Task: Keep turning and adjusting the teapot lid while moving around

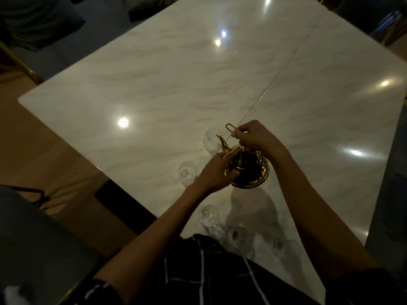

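A shiny gold teapot (248, 168) stands on the marble table (167, 84), its spout (222, 143) pointing up and to the left. My right hand (255, 135) grips the thin gold wire handle (231, 127) above the pot. My left hand (217, 170) presses against the pot's left side, fingers wrapped on its body near the spout. A clear glass (211, 139) stands just behind the spout.
Several more clear glasses stand around the pot: one to the left (187, 172), one nearer me (208, 214), and two by the table's near edge (236, 235) (286, 248). A grey chair (33, 238) stands at the left. Dark seats lie beyond the table's far side.
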Demonstrator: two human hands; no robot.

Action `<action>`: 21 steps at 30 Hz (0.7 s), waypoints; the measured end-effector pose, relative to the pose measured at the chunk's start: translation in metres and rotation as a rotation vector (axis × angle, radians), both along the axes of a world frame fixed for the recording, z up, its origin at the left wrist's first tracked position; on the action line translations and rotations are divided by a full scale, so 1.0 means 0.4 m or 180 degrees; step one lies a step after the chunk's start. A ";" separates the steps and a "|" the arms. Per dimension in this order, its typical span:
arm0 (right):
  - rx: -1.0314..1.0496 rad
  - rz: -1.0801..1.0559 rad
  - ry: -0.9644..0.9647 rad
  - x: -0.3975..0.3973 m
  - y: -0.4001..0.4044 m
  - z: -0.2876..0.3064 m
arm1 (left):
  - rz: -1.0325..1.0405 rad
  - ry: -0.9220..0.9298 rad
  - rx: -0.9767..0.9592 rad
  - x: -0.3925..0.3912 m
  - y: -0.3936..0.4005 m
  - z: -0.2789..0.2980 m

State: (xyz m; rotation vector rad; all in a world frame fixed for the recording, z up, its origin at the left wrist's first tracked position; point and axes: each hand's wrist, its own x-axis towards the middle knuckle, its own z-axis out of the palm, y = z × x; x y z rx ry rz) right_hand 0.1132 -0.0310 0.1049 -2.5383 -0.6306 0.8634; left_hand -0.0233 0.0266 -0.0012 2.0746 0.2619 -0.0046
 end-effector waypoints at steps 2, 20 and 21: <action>0.0008 0.0100 0.0043 -0.015 -0.004 -0.004 | 0.0079 0.0066 -0.0012 -0.022 -0.009 -0.003; -0.0212 0.1271 -0.0083 -0.193 -0.022 -0.017 | 0.0833 0.0255 -0.0090 -0.215 -0.149 -0.020; -0.0228 0.1275 -0.0113 -0.196 -0.021 -0.013 | 0.0852 0.0246 -0.0079 -0.219 -0.156 -0.017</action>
